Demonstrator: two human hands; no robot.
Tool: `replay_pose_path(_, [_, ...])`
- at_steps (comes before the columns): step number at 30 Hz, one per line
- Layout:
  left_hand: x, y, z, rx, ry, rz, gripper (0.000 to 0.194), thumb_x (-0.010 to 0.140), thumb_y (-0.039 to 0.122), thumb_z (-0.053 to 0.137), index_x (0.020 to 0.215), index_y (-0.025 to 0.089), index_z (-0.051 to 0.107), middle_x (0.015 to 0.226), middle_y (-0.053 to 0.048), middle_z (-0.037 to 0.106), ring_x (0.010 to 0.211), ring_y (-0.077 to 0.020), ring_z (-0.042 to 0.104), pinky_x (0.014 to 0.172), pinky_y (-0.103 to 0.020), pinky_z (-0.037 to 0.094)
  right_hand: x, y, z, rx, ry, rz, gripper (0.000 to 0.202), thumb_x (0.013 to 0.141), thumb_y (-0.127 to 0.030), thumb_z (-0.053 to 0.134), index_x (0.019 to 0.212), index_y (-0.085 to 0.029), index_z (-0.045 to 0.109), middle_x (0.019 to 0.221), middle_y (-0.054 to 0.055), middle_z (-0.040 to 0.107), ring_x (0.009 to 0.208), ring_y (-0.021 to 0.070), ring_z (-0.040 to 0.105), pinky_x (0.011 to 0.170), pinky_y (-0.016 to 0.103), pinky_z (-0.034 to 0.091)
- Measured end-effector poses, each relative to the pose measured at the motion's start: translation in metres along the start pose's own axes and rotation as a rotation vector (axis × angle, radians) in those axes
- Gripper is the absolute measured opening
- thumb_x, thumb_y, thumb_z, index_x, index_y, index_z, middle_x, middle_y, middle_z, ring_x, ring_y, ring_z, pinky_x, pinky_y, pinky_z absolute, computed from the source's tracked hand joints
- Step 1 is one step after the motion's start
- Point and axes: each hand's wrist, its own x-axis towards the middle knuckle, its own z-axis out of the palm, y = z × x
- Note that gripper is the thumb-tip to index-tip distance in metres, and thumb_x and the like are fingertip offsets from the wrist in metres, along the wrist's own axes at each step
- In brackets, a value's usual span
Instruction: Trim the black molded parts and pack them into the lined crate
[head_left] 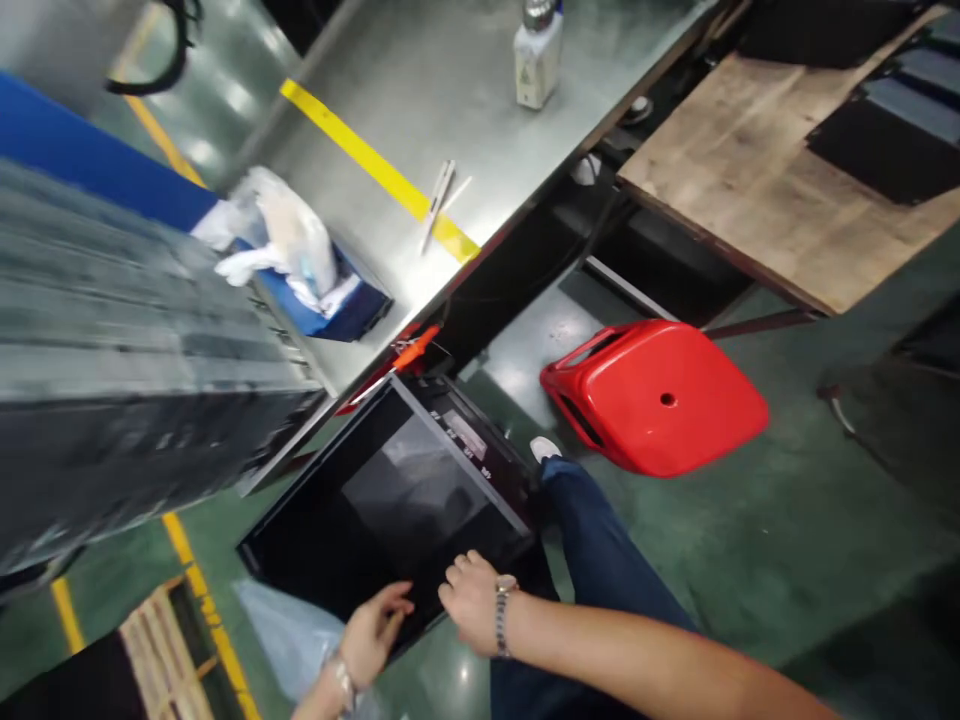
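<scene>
A black rectangular panel [375, 500] with a glossy surface and a grey edge lies tilted in front of the workbench. My left hand [375, 625] is at the panel's lower edge, fingers curved and a little apart, with nothing visible between them. Just right of it, my right hand [472, 595] has its fingers curled at the same edge; whatever they hold, if anything, is hidden. Under the left wrist hangs a pale plastic bag [289, 630]. An orange-handled tool [416, 348] rests near the panel's top corner.
The metal workbench [375, 80] carries a white bottle [538, 60], a blue bin [345, 310] with white cloths and a slim knife-like tool [437, 200]. A red stool [667, 400] stands right. Stacked grey panels [135, 370] are left, a wooden table [750, 170] upper right, a pallet [165, 650] lower left.
</scene>
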Motion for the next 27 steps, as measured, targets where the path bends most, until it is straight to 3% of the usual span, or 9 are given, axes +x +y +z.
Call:
replay_pose_path(1, [-0.014, 0.015, -0.016, -0.269, 0.096, 0.041, 0.037, 0.076, 0.024, 0.068, 0.112, 0.018, 0.07, 0.089, -0.007, 0.076, 0.065, -0.0163, 0.066, 0.067, -0.027, 0.057, -0.011, 0.0, -0.007, 0.034, 0.015, -0.003, 0.033, 0.087, -0.042, 0.07, 0.106, -0.015, 0.065, 0.112, 0.007, 0.066, 0.109, 0.0243, 0.061, 0.097, 0.048, 0.048])
replay_pose_path(3, [-0.046, 0.051, -0.048, -0.806, 0.359, 0.177, 0.035, 0.08, 0.027, 0.07, 0.114, 0.02, 0.067, 0.087, -0.005, 0.075, 0.042, -0.008, 0.046, 0.043, -0.021, 0.044, -0.031, -0.001, -0.02, 0.098, 0.053, -0.007, 0.037, 0.087, -0.044, 0.07, 0.11, -0.015, 0.065, 0.113, 0.008, 0.067, 0.108, 0.0249, 0.062, 0.096, 0.048, 0.048])
replay_pose_path(6, [-0.094, 0.098, -0.093, -1.377, 0.752, 0.371, 0.023, 0.086, 0.009, 0.053, 0.101, 0.018, 0.068, 0.073, -0.002, 0.069, 0.037, -0.0063, 0.037, 0.036, -0.019, 0.035, -0.042, -0.001, -0.037, 0.175, 0.128, -0.04, 0.047, 0.087, -0.038, 0.069, 0.128, -0.015, 0.059, 0.125, 0.013, 0.065, 0.116, 0.028, 0.061, 0.102, 0.05, 0.045])
replay_pose_path(8, [-0.121, 0.11, -0.119, -1.737, 0.99, 0.343, 0.035, 0.094, 0.004, 0.034, 0.088, 0.015, 0.066, 0.061, 0.0, 0.062, 0.036, -0.0064, 0.035, 0.034, -0.017, 0.032, -0.033, -0.005, -0.047, 0.221, 0.176, -0.079, 0.055, 0.084, -0.033, 0.067, 0.135, -0.015, 0.055, 0.132, 0.016, 0.063, 0.121, 0.0295, 0.06, 0.104, 0.048, 0.045])
replay_pose_path(11, [-0.153, 0.095, -0.139, -1.975, 1.118, 0.357, 0.04, 0.098, 0.003, 0.028, 0.079, 0.012, 0.063, 0.056, 0.001, 0.057, 0.037, -0.0049, 0.039, 0.036, -0.013, 0.035, -0.011, -0.017, -0.058, 0.293, 0.26, -0.126, 0.058, 0.081, -0.034, 0.06, 0.136, -0.015, 0.055, 0.127, 0.015, 0.067, 0.114, 0.0283, 0.065, 0.098, 0.041, 0.052])
replay_pose_path(16, [-0.184, 0.031, -0.122, -2.254, 1.16, 0.346, 0.048, 0.098, 0.001, 0.022, 0.068, 0.012, 0.058, 0.052, 0.002, 0.052, 0.037, -0.003, 0.042, 0.04, -0.01, 0.039, 0.017, -0.044, -0.076, 0.402, 0.529, -0.18, 0.05, 0.086, -0.047, 0.045, 0.122, -0.016, 0.06, 0.113, 0.015, 0.072, 0.1, 0.0255, 0.071, 0.088, 0.039, 0.057])
replay_pose_path(21, [-0.199, -0.02, -0.088, -2.491, 1.067, 0.341, 0.048, 0.1, 0.003, 0.022, 0.065, 0.012, 0.055, 0.047, 0.004, 0.047, 0.035, -0.002, 0.044, 0.04, -0.007, 0.039, 0.028, -0.072, -0.106, 0.367, 0.786, -0.27, 0.051, 0.09, -0.059, 0.042, 0.11, -0.016, 0.061, 0.116, 0.02, 0.066, 0.108, 0.0298, 0.062, 0.095, 0.048, 0.05])
replay_pose_path(24, [-0.202, -0.042, -0.068, -2.585, 0.976, 0.393, 0.047, 0.101, 0.005, 0.022, 0.066, 0.012, 0.053, 0.046, 0.006, 0.043, 0.035, -0.0011, 0.045, 0.041, -0.006, 0.039, 0.037, -0.093, -0.113, 0.318, 0.735, -0.367, 0.046, 0.089, -0.06, 0.053, 0.103, -0.018, 0.064, 0.11, 0.014, 0.067, 0.107, 0.0266, 0.061, 0.097, 0.048, 0.048])
replay_pose_path(27, [-0.2, -0.065, -0.051, -2.634, 0.91, 0.462, 0.048, 0.102, 0.005, 0.02, 0.065, 0.014, 0.049, 0.045, 0.007, 0.042, 0.035, -0.0004, 0.045, 0.044, -0.005, 0.04, 0.046, -0.108, -0.106, 0.282, 0.56, -0.421, 0.041, 0.09, -0.058, 0.058, 0.086, -0.017, 0.064, 0.089, 0.004, 0.068, 0.086, 0.0187, 0.065, 0.084, 0.04, 0.053])
